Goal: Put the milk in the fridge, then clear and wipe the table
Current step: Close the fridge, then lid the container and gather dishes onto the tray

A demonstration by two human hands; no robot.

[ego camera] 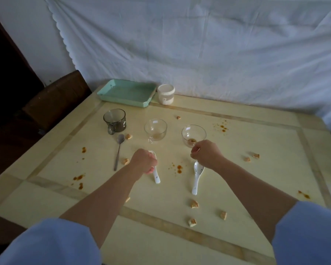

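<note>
Milk: none in view, fridge step can't be judged. Cream tiled surface [256,131] uncleared: 2 white ceramic spoons, clear glass bowls, crumbs, orange stains. Left hand [144,161] grasping left spoon [156,176]; right hand [206,153] clenched above right spoon [197,178], contact unclear.

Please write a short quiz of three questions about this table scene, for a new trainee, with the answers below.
1. True or false: the green tray holds the two clear glass bowls.
2. Which spoon lies untouched? A) metal spoon B) white spoon under the left hand C) white spoon by the right hand
3. Fill in: the dark glass mug stands to the ___ of the left glass bowl.

Key
1. False: both bowls stand on the table, and the tray looks empty.
2. A
3. left
</note>
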